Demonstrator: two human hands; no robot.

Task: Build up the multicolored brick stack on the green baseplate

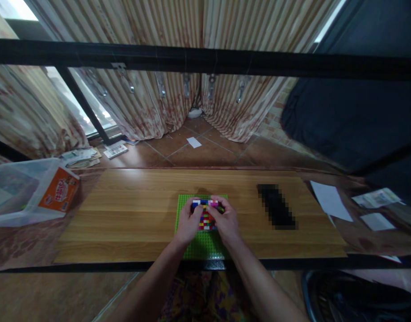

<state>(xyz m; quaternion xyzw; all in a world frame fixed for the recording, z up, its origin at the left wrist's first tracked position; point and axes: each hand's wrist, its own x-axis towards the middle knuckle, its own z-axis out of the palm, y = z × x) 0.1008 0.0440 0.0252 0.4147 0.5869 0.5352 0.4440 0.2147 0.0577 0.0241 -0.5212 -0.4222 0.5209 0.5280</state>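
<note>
A block of small multicoloured building bricks (206,222) sits on a green studded baseplate (205,248) near the front edge of the wooden board. My left hand (189,220) grips its left side, the thumb on top and the fingers curled around the far edge. On the opposite side, my right hand (228,219) holds it the same way, thumb pressed near the other thumb. White, blue and pink bricks show along the far row. The hands hide both sides of the build, and I cannot tell whether a loose brick is under the thumbs.
A blacked-out, pixelated object (277,206) lies on the wooden board (125,210), right of the baseplate. Left stands a clear plastic bin (27,179) with an orange label. Papers (331,201) lie at the right. A black metal bar (192,58) crosses in front of the curtains.
</note>
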